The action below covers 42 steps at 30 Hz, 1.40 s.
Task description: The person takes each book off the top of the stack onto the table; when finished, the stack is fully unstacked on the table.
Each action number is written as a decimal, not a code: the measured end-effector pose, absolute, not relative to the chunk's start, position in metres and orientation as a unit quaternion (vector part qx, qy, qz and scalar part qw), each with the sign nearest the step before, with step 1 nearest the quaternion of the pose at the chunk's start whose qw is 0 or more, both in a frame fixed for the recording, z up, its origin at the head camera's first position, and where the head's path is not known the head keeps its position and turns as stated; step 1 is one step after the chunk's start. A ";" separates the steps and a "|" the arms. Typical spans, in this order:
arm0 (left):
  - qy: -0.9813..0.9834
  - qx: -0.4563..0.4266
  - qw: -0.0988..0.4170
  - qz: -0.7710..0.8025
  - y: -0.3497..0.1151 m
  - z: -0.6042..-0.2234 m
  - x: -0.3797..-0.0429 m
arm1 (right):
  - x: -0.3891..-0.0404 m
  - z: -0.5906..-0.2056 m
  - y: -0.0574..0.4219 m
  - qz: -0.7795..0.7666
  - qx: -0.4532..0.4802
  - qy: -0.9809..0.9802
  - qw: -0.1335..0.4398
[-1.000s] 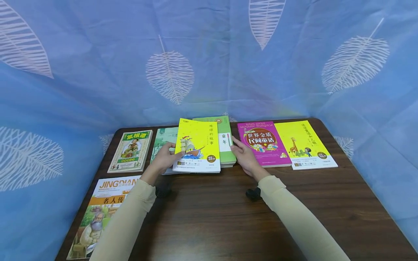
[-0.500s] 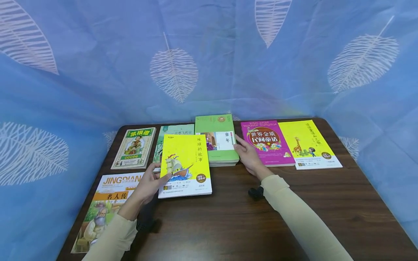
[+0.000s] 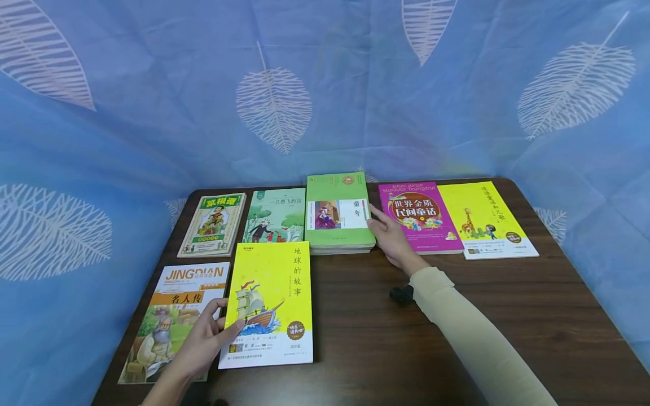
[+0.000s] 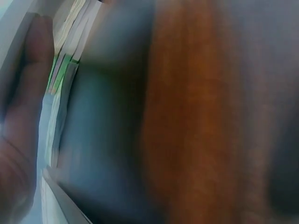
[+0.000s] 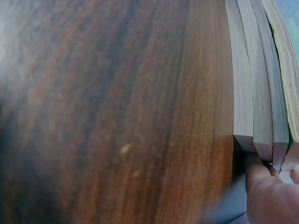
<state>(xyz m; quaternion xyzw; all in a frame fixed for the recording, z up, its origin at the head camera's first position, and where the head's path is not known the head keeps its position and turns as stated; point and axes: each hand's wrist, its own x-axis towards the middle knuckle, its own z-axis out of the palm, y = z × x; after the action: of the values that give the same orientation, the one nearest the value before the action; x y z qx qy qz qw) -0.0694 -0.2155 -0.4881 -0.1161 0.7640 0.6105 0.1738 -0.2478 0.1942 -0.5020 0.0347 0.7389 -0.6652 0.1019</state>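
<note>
- The ship book (image 3: 274, 293) is located at left of centre on the surface's near part, its left edge pinched by the left hand (image 3: 200, 341), thumb on the cover; whether it is lifted or laid flat cannot be told.
- The right hand (image 3: 391, 237) is held loose, with extended fingers laid against the right edge of the green stack (image 3: 337, 189).
- To the right of the ship book, a broad stretch of wood grain is shown on the surface (image 3: 365, 349), bounded by the right sleeve (image 3: 467, 327).
- On the left, only a narrow strip is left between the ship book and the bearded-man book (image 3: 170, 324).
- The gap between the stack and the purple book (image 3: 420, 217) is partly filled by the right hand; the purple book is met edge to edge by the giraffe book (image 3: 482, 217).
- The small book (image 3: 212, 225) is set near the far left corner.
- The lower part of the teal book (image 3: 274, 214) is hidden by the ship book; the bearded-man book is partly covered by the left hand.
- The left forearm and the surface's near edge are cut off.
- The left wrist view is badly blurred.
</note>
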 end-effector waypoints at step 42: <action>0.963 0.002 0.027 0.268 -0.204 -0.451 -0.088 | -0.248 -0.502 0.196 -0.662 0.045 0.740 0.113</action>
<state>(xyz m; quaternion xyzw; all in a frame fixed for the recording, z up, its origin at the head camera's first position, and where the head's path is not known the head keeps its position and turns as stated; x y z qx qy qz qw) -0.0883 -0.2037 -0.4513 0.0020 0.9631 0.2677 0.0272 -0.2480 0.1961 -0.5020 0.0450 0.7398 -0.6618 0.1126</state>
